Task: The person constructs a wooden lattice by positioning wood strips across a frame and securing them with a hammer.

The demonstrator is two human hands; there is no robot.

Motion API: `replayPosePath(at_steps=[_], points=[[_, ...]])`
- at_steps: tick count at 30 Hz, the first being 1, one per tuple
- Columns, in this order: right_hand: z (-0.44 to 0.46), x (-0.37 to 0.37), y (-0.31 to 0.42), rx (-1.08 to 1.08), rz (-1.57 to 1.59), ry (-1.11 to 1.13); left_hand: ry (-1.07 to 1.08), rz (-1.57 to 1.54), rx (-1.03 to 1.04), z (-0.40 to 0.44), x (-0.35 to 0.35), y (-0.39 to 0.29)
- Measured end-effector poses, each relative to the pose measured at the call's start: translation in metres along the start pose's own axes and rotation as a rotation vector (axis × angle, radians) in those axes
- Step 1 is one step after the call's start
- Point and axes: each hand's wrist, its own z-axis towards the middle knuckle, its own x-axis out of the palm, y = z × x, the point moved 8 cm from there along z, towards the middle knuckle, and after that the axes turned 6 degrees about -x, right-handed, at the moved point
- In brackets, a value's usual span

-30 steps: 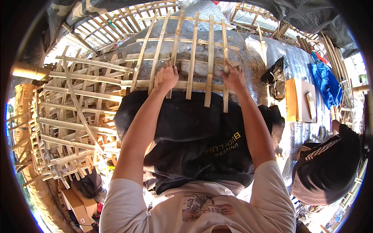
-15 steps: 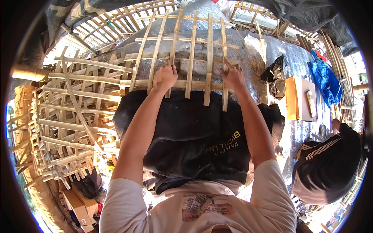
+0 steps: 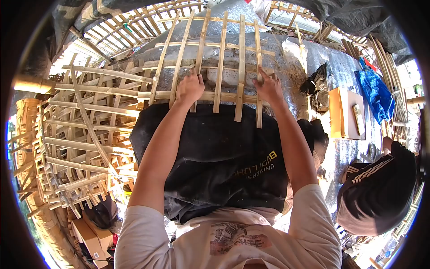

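A lattice of pale bamboo slats lies before me, with long slats running away from me over several cross slats. My left hand is closed at a long slat left of centre, its index finger stretched toward a cross slat. At the rightmost long slat, my right hand is closed too, thumb and index finger against the wood. The undersides of both grips are hidden. Below the slats' near ends, a black cloth with yellow and white lettering covers my lap.
Stacked bamboo lattices fill the left side. To the right are a cardboard box with a small wooden piece on it, a blue plastic bag and a black bag. A person in dark clothing sits at the right.
Both hands hold their places on the lattice. The lattice's near ends and the black cloth have shifted only very slightly.
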Motion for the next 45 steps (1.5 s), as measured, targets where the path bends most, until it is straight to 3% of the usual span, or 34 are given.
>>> replayPosePath(at_steps=[18, 39, 45], points=[[0.005, 0.01, -0.007, -0.012, -0.005, 0.026, 0.087, 0.005, -0.012, -0.002, -0.003, -0.005], [0.006, 0.011, -0.009, -0.01, 0.029, 0.031, 0.024, -0.028, 0.024, 0.004, 0.005, -0.001], [0.006, 0.012, -0.01, -0.013, 0.028, 0.009, 0.104, 0.011, -0.027, -0.001, -0.001, -0.005]])
